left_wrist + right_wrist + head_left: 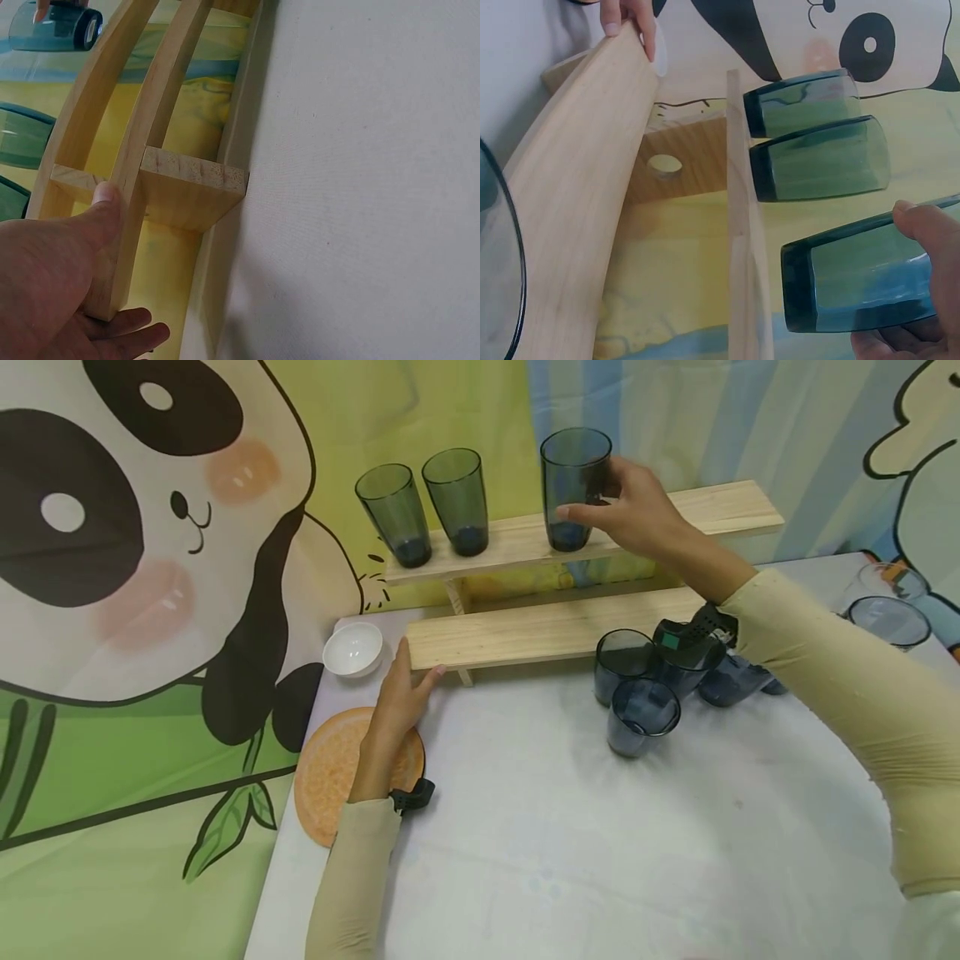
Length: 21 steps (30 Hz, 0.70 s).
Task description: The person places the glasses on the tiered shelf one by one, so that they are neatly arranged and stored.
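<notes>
My right hand (637,514) grips a dark tinted drinking glass (564,485) by its side, thumb in front. The glass is upright over the upper board (510,539) of a two-tier wooden shelf; in the right wrist view a narrow gap shows between the glass's base (799,289) and the board. Two matching glasses (393,514) (457,502) stand on that board to the left. My left hand (397,702) holds the left end of the lower board (517,631). Its thumb (105,199) lies on the board, with fingers around the far side.
Several more tinted glasses (643,718) stand or lie on the white table in front of the shelf's right part. A white bowl (352,650) and a round orange-tan mat (330,777) sit at the left. A clear glass vessel (888,622) is at far right. Behind hangs a printed panda curtain (255,610).
</notes>
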Each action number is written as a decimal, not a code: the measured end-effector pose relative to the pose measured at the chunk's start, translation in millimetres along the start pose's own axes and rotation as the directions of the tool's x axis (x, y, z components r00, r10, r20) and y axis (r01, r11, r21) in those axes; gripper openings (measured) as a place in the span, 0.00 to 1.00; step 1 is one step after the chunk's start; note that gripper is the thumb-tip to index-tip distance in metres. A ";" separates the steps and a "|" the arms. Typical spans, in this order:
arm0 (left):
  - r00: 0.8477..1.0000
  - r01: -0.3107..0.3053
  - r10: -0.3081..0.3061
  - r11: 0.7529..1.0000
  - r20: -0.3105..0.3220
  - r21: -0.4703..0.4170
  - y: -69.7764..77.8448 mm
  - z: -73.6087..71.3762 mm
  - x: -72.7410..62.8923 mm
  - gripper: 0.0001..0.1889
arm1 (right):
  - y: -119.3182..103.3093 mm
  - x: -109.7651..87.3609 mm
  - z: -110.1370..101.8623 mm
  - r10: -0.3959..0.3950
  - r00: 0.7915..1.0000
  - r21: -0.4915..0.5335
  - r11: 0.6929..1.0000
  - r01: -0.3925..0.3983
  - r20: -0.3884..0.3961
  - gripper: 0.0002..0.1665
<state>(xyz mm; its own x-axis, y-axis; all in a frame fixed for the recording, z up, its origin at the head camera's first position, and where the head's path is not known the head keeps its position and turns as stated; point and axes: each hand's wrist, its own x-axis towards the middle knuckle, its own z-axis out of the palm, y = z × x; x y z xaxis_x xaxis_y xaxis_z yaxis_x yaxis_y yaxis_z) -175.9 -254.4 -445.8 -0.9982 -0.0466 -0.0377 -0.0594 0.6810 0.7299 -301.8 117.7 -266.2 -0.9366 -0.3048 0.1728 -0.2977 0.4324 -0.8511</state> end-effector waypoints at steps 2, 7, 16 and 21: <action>1.000 0.002 -0.002 1.000 0.001 0.001 -0.4 0.3 0.2 0.55 | 0.9 6.0 5.5 0.007 1.000 0.000 1.000 -0.007 0.008 0.42; 1.000 -0.007 0.007 1.000 -0.002 0.014 0.3 -0.1 0.4 0.54 | 0.1 18.2 17.1 0.029 1.000 -0.007 1.000 -0.029 0.003 0.39; 1.000 0.002 -0.002 0.999 -0.012 0.035 3.8 -0.3 0.2 0.53 | -5.9 31.7 32.5 0.049 0.999 -0.008 0.999 -0.049 -0.002 0.33; 1.000 0.011 -0.011 0.999 -0.010 0.035 4.0 0.7 -0.9 0.53 | -4.1 36.6 38.3 0.059 0.998 -0.015 0.998 -0.059 -0.008 0.32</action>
<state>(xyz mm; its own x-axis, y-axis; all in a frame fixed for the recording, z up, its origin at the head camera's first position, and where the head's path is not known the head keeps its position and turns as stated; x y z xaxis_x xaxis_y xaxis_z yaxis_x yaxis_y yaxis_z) -175.2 -251.1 -443.4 -0.9974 -0.0611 -0.0387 -0.0706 0.7054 0.7053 -327.8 72.3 -275.4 -0.9540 -0.2720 0.1264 -0.2446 0.4619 -0.8525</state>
